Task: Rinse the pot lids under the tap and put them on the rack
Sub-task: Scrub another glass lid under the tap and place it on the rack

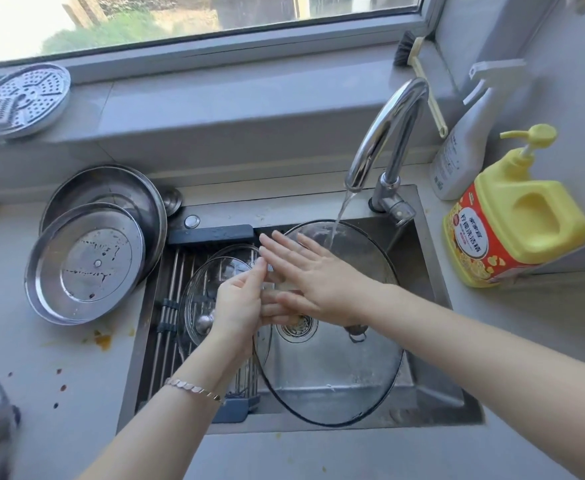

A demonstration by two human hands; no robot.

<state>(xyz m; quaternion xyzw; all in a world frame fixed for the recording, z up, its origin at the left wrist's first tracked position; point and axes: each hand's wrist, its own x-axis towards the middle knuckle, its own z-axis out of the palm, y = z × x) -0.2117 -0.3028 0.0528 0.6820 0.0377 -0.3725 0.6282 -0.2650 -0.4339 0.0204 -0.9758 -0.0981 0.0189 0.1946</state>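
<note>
The large glass lid (336,386) leans in the sink (419,258) under the running tap (384,133), and a smaller lid (201,289) lies on the rack (168,341). The right hand (315,278) is flat. The left hand (239,303) curls, and I cannot tell if it grips anything. Unheld, the wet lid may slide and crack.

The pale surface (59,368) has a sink (433,271) set in its middle. Two metal lids (83,265) lie stacked at the left. A yellow soap bottle (516,230) and a white spray bottle (457,157) stand at the right. Orange spots (103,341) dot the lower left.
</note>
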